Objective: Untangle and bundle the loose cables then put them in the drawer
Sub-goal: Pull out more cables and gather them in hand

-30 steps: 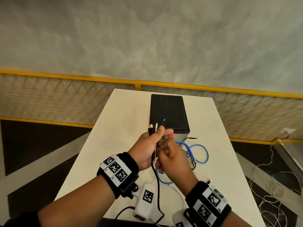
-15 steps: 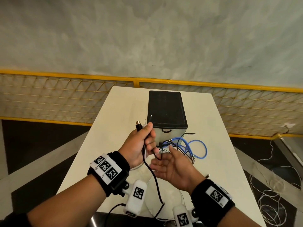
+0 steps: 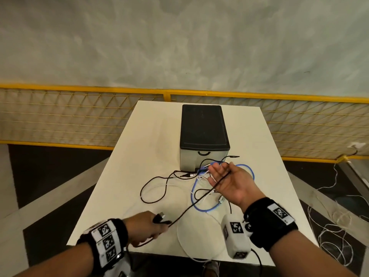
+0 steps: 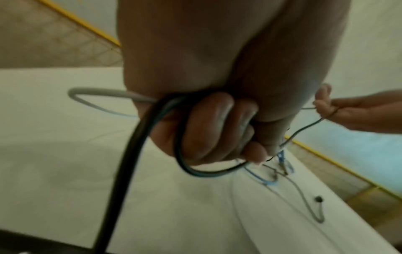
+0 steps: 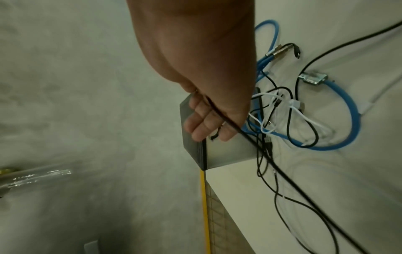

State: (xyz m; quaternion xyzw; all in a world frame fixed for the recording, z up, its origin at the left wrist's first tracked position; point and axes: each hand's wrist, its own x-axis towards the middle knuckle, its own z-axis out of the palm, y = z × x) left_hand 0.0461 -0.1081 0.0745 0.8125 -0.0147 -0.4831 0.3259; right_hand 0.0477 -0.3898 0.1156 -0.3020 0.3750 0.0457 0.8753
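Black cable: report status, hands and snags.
Left hand grips black cable. Right hand open, cable across palm. Blue cable, other cables tangled. Drawer closed.

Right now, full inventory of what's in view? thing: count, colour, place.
table: 1, white, centre.
drawer box: 1, black top, grey front, far middle of table, drawer closed.
black cable: 1, stretched between both hands, off the table.
cable tangle: black, white and blue cables, count unclear, on table in front of drawer box.
blue cable: 1, looped within the tangle.
fence: 1, yellow mesh, behind table.
floor cable: white, count unclear, floor right of table.
left hand: grips the black cable's plug end, near table edge.
right hand: palm up over the tangle, black cable across fingers.
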